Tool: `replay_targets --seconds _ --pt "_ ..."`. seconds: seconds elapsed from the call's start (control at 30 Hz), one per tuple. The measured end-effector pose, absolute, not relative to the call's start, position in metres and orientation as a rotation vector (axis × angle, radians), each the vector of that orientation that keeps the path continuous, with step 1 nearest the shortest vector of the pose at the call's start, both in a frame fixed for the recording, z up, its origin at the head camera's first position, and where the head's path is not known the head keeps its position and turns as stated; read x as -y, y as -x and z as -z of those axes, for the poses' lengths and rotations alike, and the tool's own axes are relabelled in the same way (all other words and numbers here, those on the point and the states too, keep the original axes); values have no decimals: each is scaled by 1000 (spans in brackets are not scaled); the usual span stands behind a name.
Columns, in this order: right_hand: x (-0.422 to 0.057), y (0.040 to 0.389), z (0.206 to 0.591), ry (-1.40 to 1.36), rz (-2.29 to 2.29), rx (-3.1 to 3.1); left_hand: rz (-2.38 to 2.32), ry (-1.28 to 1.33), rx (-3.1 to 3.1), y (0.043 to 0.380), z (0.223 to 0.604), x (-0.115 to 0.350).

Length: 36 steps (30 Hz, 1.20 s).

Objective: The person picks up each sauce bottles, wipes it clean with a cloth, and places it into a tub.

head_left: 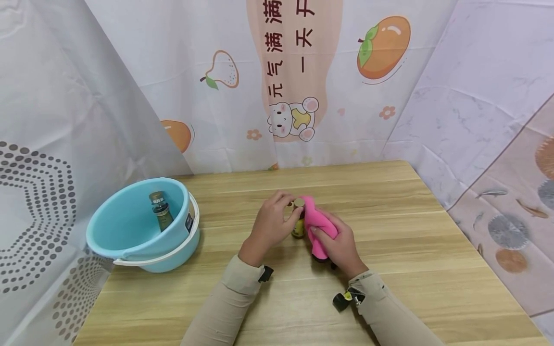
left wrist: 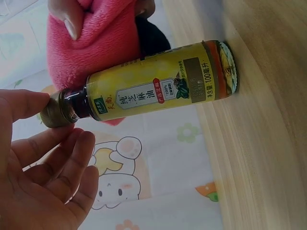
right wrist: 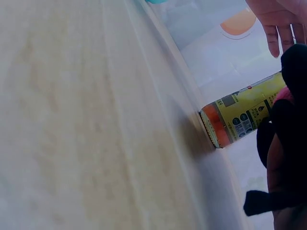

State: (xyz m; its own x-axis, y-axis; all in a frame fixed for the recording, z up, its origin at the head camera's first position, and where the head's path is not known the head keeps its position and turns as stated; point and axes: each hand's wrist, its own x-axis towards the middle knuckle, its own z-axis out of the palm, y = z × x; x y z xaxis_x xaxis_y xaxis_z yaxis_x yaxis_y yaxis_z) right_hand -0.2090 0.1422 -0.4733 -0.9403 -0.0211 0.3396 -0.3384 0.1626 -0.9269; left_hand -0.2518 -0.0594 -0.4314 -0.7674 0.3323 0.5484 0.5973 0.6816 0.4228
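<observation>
A small sesame oil bottle [left wrist: 144, 88] with a yellow label stands upright on the wooden table. My left hand [head_left: 271, 218] pinches its brown-gold cap [left wrist: 53, 111] between thumb and index finger; the other fingers lie loosely beside it. A fuzzy pink cloth [head_left: 320, 230] is bunched in my right hand [head_left: 344, 242], against the bottle's right side near the neck. Dark material shows at the cloth's lower end. In the right wrist view, black material hides most of the right hand and the upper bottle, while the bottle's base [right wrist: 216, 127] stays visible.
A light blue bucket [head_left: 138, 257] with a white handle stands at the table's left edge. Inside it leans another bottle [head_left: 162, 214] with a dark neck. Printed curtains [head_left: 233, 120] hang behind the table and on both sides.
</observation>
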Motion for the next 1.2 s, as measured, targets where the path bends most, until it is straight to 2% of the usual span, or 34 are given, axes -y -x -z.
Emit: replay_targets --seconds 0.1,0.43,0.77,1.2 --pt "-142 209 473 -327 -1831 2239 831 725 2464 252 432 60" --pt "-148 229 512 -266 -1799 2336 831 723 2453 251 431 60" --pt "-149 229 510 -142 -1656 2571 800 702 2443 252 431 60" --pt "-148 229 510 -129 -1587 2633 788 499 2417 249 432 57"
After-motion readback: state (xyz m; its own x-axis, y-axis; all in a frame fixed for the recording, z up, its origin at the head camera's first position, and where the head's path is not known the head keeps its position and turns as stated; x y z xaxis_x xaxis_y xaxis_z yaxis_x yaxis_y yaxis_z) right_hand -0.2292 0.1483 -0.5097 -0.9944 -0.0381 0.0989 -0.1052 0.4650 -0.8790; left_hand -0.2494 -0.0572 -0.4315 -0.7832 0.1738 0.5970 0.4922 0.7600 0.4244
